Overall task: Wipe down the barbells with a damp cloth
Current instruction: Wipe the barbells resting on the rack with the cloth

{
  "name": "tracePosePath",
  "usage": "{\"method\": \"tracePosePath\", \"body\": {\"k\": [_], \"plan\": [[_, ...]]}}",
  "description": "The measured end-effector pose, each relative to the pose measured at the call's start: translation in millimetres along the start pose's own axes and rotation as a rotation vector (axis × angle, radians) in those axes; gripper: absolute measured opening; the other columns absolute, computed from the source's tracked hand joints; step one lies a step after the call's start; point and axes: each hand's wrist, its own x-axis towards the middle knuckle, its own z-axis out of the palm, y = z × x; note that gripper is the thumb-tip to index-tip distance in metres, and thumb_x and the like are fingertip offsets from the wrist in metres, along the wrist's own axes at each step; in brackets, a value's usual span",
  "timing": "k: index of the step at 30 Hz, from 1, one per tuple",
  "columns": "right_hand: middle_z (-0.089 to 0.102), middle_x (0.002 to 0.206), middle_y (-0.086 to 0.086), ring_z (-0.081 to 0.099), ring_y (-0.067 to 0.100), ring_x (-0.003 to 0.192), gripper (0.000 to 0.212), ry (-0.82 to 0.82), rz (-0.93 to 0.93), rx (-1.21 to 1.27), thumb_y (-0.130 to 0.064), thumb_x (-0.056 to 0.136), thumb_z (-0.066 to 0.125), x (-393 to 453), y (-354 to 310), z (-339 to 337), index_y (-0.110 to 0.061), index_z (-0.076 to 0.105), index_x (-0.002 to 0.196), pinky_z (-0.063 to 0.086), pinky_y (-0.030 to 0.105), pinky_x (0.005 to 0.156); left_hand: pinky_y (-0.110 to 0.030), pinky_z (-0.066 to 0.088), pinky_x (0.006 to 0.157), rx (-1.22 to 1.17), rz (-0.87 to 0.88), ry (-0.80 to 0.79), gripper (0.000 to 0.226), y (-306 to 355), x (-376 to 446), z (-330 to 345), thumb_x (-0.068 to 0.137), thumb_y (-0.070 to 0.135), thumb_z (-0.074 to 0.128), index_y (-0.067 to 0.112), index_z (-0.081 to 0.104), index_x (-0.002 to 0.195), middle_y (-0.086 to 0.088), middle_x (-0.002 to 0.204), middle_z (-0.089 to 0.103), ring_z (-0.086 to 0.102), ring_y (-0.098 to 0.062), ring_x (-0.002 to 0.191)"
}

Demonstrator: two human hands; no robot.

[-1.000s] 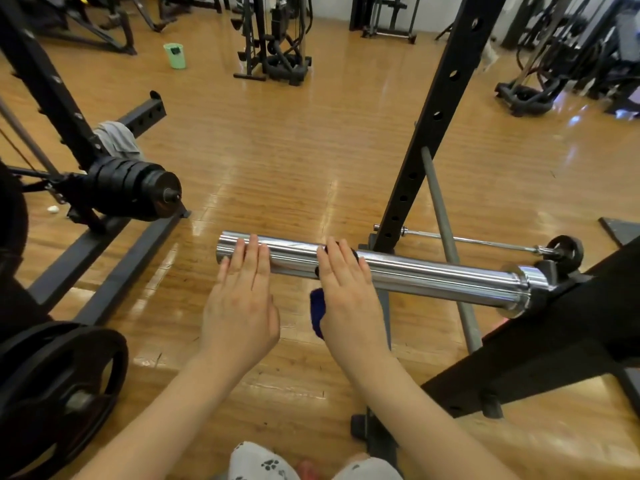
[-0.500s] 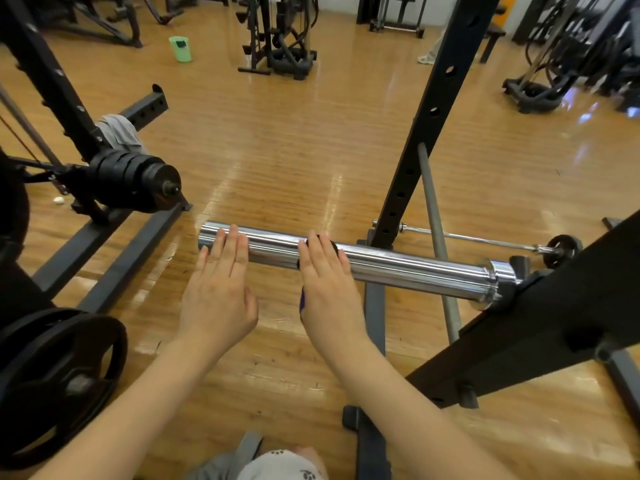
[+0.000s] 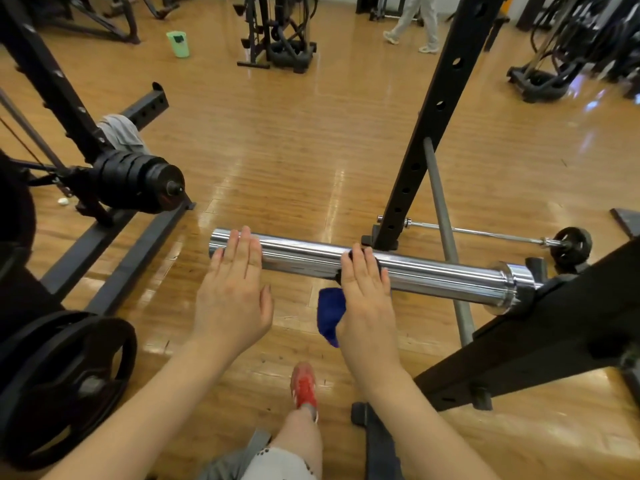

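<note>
A shiny chrome barbell sleeve point(image 3: 301, 258) lies level across the middle of the head view, its collar resting in the black rack at the right. My left hand point(image 3: 233, 292) lies flat with straight fingers on the sleeve near its free end, holding nothing. My right hand point(image 3: 365, 296) presses a blue cloth point(image 3: 330, 315) over the sleeve's middle; the cloth wraps under the bar and hangs below my palm. Most of the cloth is hidden by the hand.
A black rack upright point(image 3: 429, 126) rises just behind the sleeve. A stack of black plates point(image 3: 138, 181) on another bar juts in from the left, and a large plate point(image 3: 59, 386) stands at lower left. A thin bar point(image 3: 485, 233) lies on the floor. A person's legs point(image 3: 415, 22) walk far off.
My hands have drawn further apart: the right hand and cloth sit further along the sleeve from the left hand. More of the blue cloth hangs in view.
</note>
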Motion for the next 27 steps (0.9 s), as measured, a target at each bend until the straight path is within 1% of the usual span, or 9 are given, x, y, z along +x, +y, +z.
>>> {"method": "tracePosePath", "body": {"k": [2, 4, 7, 10, 12, 15, 21, 24, 27], "plan": [[0.037, 0.145, 0.019, 0.024, 0.028, 0.138, 0.071, 0.045, 0.063, -0.022, 0.017, 0.069, 0.044, -3, 13, -8, 0.004, 0.039, 0.138, 0.006, 0.038, 0.115, -0.044, 0.024, 0.111, 0.0, 0.022, 0.008, 0.068, -4, 12, -3, 0.083, 0.032, 0.033, -0.009, 0.042, 0.137, -0.025, 0.143, 0.043, 0.039, -0.036, 0.135], [0.039, 0.144, 0.022, 0.028, 0.032, 0.137, 0.084, 0.048, 0.119, -0.061, 0.027, 0.058, 0.055, -1, 9, -8, 0.005, 0.042, 0.137, 0.01, 0.042, 0.117, -0.046, 0.027, 0.109, 0.009, 0.059, 0.004, 0.068, -7, 24, -6, 0.082, 0.033, 0.033, -0.009, 0.047, 0.133, -0.024, 0.139, 0.048, 0.044, -0.036, 0.131], [0.042, 0.143, 0.021, 0.032, 0.033, 0.136, 0.084, -0.002, 0.052, -0.093, 0.025, 0.055, 0.057, 5, -21, 5, 0.003, 0.045, 0.136, 0.017, 0.05, 0.114, -0.047, 0.028, 0.106, 0.024, 0.106, -0.024, 0.069, -11, 31, -11, 0.08, 0.035, 0.032, -0.01, 0.051, 0.13, -0.024, 0.135, 0.052, 0.048, -0.036, 0.128], [0.039, 0.146, 0.016, 0.024, 0.025, 0.139, 0.083, -0.052, -0.057, -0.077, 0.02, 0.06, 0.061, 7, -29, 13, 0.0, 0.041, 0.138, 0.01, 0.042, 0.117, -0.048, 0.03, 0.104, 0.021, 0.178, 0.005, 0.068, -19, 31, -11, 0.081, 0.034, 0.034, -0.01, 0.052, 0.129, -0.024, 0.134, 0.052, 0.05, -0.037, 0.126], [0.039, 0.145, 0.012, 0.026, 0.022, 0.137, 0.088, -0.027, 0.019, -0.099, 0.021, 0.056, 0.068, 6, -19, 10, -0.001, 0.044, 0.137, 0.008, 0.037, 0.115, -0.05, 0.031, 0.105, -0.015, 0.234, 0.013, 0.067, -25, 32, -8, 0.081, 0.032, 0.034, -0.01, 0.051, 0.13, -0.024, 0.135, 0.052, 0.049, -0.037, 0.127], [0.047, 0.139, 0.015, 0.039, 0.028, 0.133, 0.088, 0.061, 0.169, -0.152, 0.022, 0.049, 0.074, 17, -39, 18, 0.001, 0.05, 0.132, 0.018, 0.041, 0.115, -0.046, 0.033, 0.109, -0.05, 0.312, 0.025, 0.066, -34, 35, -4, 0.083, 0.033, 0.034, -0.009, 0.048, 0.133, -0.023, 0.137, 0.05, 0.046, -0.035, 0.13], [0.047, 0.139, 0.012, 0.037, 0.024, 0.133, 0.082, 0.073, 0.173, -0.177, 0.023, 0.056, 0.071, 23, -54, 26, 0.0, 0.05, 0.132, 0.01, 0.035, 0.115, -0.042, 0.023, 0.109, -0.133, 0.449, 0.024, 0.065, -53, 36, -2, 0.084, 0.03, 0.035, -0.008, 0.045, 0.136, -0.023, 0.141, 0.046, 0.043, -0.035, 0.132], [0.049, 0.136, 0.018, 0.043, 0.033, 0.13, 0.081, 0.119, 0.266, -0.208, 0.026, 0.053, 0.07, 26, -62, 21, 0.006, 0.052, 0.129, 0.026, 0.046, 0.112, -0.043, 0.022, 0.11, -0.148, 0.455, 0.043, 0.065, -66, 32, -1, 0.085, 0.029, 0.034, -0.008, 0.042, 0.137, -0.024, 0.142, 0.043, 0.04, -0.037, 0.134], [0.053, 0.133, 0.021, 0.048, 0.035, 0.126, 0.079, 0.028, 0.152, -0.207, 0.021, 0.053, 0.072, 32, -90, 42, 0.005, 0.053, 0.128, 0.028, 0.054, 0.104, -0.041, 0.016, 0.114, -0.162, 0.426, 0.042, 0.065, -72, 25, 2, 0.085, 0.028, 0.035, -0.008, 0.039, 0.139, -0.024, 0.145, 0.039, 0.033, -0.036, 0.138]]}}
